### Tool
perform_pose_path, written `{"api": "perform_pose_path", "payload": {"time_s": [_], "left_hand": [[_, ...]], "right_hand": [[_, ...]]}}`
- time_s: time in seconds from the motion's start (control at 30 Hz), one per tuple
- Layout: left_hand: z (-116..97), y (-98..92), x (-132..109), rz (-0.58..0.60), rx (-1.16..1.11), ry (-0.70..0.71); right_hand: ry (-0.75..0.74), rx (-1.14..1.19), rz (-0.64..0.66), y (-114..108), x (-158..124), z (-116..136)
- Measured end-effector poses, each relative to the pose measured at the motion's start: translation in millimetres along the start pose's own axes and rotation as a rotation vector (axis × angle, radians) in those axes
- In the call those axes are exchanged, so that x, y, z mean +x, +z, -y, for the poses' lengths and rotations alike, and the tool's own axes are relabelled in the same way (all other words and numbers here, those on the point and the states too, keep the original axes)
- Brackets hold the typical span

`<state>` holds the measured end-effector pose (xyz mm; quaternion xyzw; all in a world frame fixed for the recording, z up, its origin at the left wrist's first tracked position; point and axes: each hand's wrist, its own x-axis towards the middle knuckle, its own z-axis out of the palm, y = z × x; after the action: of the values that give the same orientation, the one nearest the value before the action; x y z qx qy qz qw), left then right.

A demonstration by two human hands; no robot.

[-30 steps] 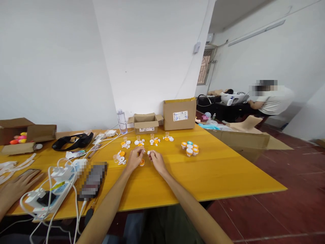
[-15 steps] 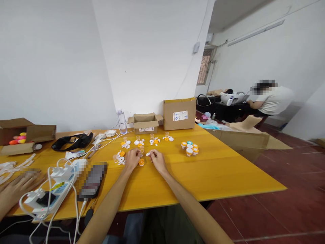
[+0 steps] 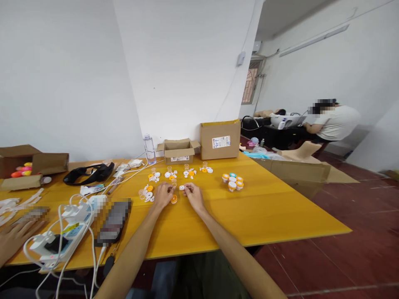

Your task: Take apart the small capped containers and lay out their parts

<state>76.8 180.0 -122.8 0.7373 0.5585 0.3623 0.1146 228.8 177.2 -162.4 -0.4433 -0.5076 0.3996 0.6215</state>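
Note:
My right hand (image 3: 193, 196) pinches a small flat white piece with dark dots (image 3: 182, 187) between thumb and fingertips, just above the table. Opposite it, my left hand (image 3: 163, 196) is closed, its fingertips together; whatever is in them is too small to make out. An orange-topped round cap (image 3: 173, 199) lies right beside the left fingers. Behind that hand stands a small clear cup (image 3: 174, 182). Loose orange and white round parts, with dotted white bits (image 3: 149, 195), lie to the left of it. More such groups (image 3: 188, 172) are spread in a row farther back.
A cluster of clear cups with orange, white and teal lids (image 3: 232, 181) stands to the right. Behind are an open small carton (image 3: 178, 153), a larger box (image 3: 220, 140) and a bottle (image 3: 149, 148). A power strip (image 3: 75, 232), phone (image 3: 114, 222) and another person's hand (image 3: 21, 236) are left.
The white piece in my right hand has turned, so its dotted face now shows. My left fingers have shifted slightly. The other person's hand at left has moved a little lower.

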Motion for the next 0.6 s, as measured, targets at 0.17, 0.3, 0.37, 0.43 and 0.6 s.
{"api": "perform_pose_path", "payload": {"time_s": [0.17,0.3,0.37,0.43,0.6], "left_hand": [[-3,-0.6,0,-0.029,-0.009,0.025],[-5,1.7,2,0.028,-0.212,0.106],[-5,3.6,2,0.088,-0.299,0.120],[-5,5.5,2,0.132,-0.360,0.116],[-5,6.2,4,0.132,-0.458,0.085]], "right_hand": [[-0.010,0.033,0.008,-1,1,-3],[-0.046,0.064,0.031,1,0,1],[-0.069,0.062,0.046,2,-1,3],[-0.085,0.050,0.061,2,-1,5],[-0.117,-0.032,0.080,1,-3,7]]}}
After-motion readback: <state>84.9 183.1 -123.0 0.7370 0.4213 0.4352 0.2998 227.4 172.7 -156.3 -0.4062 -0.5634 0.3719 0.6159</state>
